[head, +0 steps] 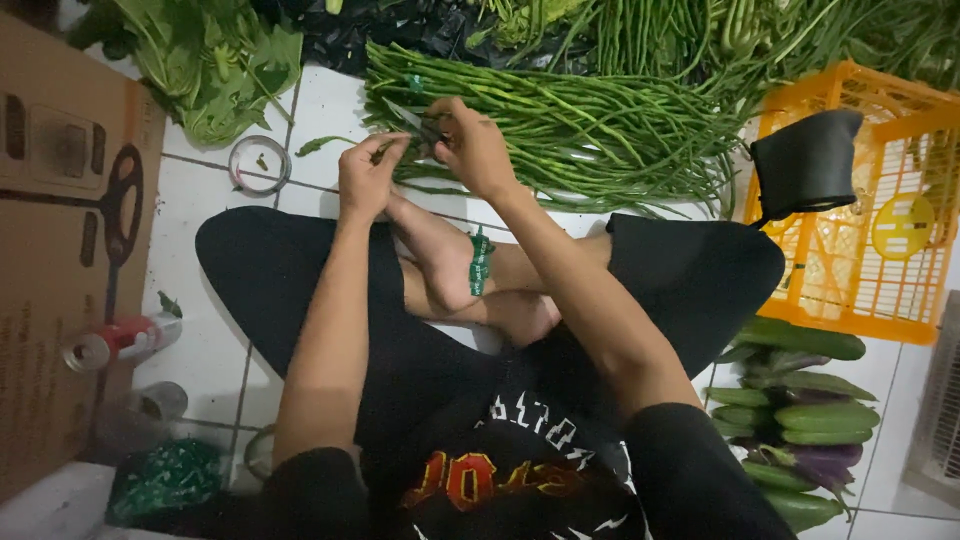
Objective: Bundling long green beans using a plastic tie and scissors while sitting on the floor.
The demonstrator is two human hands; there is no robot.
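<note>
Seated cross-legged on the white tile floor [330, 110], the person works over a long heap of yardlong beans [560, 120] just beyond the feet. The left hand [368, 175] pinches a bean stem, while the right hand [475, 150] is clenched around scissors [420, 122]. An orange crate [850, 280] stands right; leafy greens [210, 60] lie far left.

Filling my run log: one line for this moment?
left hand: pinching bean stem | right hand: holding scissors | long beans: heaped on floor
</note>
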